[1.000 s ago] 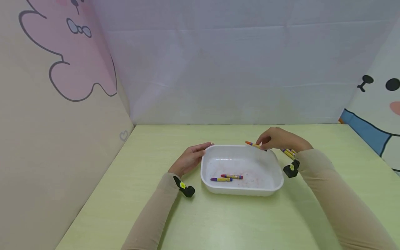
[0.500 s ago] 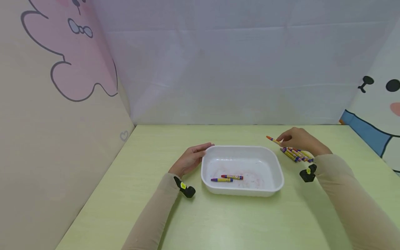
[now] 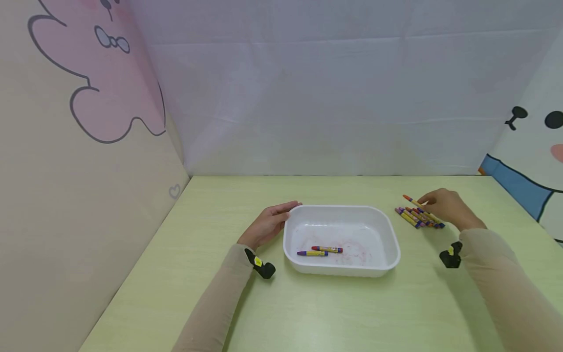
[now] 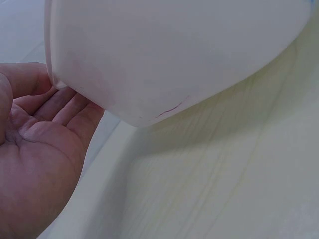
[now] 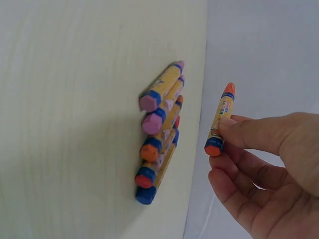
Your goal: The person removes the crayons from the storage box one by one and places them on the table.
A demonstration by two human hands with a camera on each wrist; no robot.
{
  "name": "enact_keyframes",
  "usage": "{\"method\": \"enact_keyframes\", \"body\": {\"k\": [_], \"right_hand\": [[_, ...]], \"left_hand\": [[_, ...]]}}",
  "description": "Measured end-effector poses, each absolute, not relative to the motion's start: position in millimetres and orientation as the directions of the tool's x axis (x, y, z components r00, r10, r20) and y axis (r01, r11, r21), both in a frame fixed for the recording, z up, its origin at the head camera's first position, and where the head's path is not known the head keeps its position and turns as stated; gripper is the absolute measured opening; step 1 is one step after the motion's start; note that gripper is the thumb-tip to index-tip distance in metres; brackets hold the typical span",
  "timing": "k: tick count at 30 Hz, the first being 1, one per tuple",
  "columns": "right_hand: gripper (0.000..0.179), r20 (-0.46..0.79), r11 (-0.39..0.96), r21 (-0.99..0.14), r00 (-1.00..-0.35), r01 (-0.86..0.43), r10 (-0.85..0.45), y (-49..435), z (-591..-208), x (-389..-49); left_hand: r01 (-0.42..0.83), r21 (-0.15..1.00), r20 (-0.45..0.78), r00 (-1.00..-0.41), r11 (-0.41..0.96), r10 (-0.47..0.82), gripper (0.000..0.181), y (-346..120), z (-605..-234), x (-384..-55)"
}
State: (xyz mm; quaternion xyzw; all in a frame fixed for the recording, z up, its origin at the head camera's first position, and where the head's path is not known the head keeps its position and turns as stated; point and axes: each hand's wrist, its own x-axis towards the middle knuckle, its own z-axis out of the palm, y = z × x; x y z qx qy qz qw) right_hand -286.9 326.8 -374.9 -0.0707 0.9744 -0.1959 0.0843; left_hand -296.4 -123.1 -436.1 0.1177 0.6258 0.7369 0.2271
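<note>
My right hand (image 3: 448,208) pinches an orange crayon (image 5: 224,113) between thumb and fingers, its orange tip pointing away from the hand. Beneath and beside it, several crayons (image 3: 408,218) lie side by side in a slanted row on the table; pink, orange, red and blue ends show in the right wrist view. A white plastic tray (image 3: 340,270) stands left of the row. At its back left corner my left hand (image 3: 267,226) grips the rim, with the thumb at the edge and the fingers behind the wall. A purple crayon (image 3: 312,253) and a red crayon (image 3: 327,249) lie inside the tray.
The pale green table (image 3: 334,313) reaches back to a white cloth wall (image 3: 308,107). Printed side panels stand at left (image 3: 132,195) and right. Each wrist wears a small black camera, the right one (image 3: 450,255) hanging close over the tabletop.
My right hand has travelled right with the orange crayon, from above the tray's back right corner to above the crayon row. The left hand and the tray have stayed in place.
</note>
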Motion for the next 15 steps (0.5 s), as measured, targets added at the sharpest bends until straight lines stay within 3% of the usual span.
{"method": "enact_keyframes", "body": {"k": [15], "right_hand": [[0.028,-0.134,0.931,-0.362,-0.986,-0.044,-0.099,358,-397,-274]], "left_hand": [[-0.205,0.974,-0.141,-0.881,-0.095,0.451,0.044,-121,-435,-295]]}}
